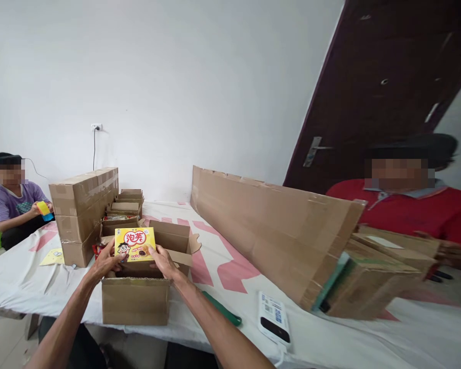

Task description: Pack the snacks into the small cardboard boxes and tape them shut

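Between my two hands is a yellow snack box with red lettering and a cartoon figure on its front. My left hand grips its left side, and my right hand has hold of its right edge. The snack box is held tilted above an open cardboard box at the table's near edge. Just behind stands another open cardboard box, its flaps up. What lies inside the near box is hidden from me.
Stacked sealed cartons rise at left, with smaller open boxes behind. A long cardboard panel stands to the right. A green-handled tool and a white device with a cable lie on the cloth-covered table. People sit at left and right.
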A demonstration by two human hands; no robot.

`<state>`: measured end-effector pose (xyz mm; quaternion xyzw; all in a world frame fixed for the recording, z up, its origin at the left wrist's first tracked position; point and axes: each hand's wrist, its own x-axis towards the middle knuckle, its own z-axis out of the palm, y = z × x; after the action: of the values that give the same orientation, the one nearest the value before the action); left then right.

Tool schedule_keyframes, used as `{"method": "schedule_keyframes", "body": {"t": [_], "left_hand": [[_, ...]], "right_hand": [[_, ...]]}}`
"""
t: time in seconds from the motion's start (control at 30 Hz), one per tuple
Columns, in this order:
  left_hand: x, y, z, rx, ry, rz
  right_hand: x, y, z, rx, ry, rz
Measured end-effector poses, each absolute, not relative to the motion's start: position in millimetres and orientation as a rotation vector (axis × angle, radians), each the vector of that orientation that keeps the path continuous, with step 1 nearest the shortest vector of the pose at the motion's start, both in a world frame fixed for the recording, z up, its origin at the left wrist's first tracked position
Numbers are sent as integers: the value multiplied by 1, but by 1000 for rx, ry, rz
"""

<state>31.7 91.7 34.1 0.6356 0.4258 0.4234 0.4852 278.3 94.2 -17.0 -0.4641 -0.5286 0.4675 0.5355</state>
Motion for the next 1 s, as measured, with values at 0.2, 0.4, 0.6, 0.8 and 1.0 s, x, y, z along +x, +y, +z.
{"method": "schedule_keyframes", "body": {"t": [0.2,0.4,0.6,0.8,1.0], "left_hand": [[35,68,39,1592,928,1070],[25,44,40,1909,1028,983],[11,31,39,2476,1165,798],[9,27,25,2651,1243,703],[-6,17,13,2657,1260,774]], "right_hand": [[279,69,-15,-912,-1226,1162],[302,35,16,-693,-1085,1072],[344,11,44,-598,-959,927],[373,-3,32,-591,-848,816],[391,-16,4,-656,-785,769]]}}
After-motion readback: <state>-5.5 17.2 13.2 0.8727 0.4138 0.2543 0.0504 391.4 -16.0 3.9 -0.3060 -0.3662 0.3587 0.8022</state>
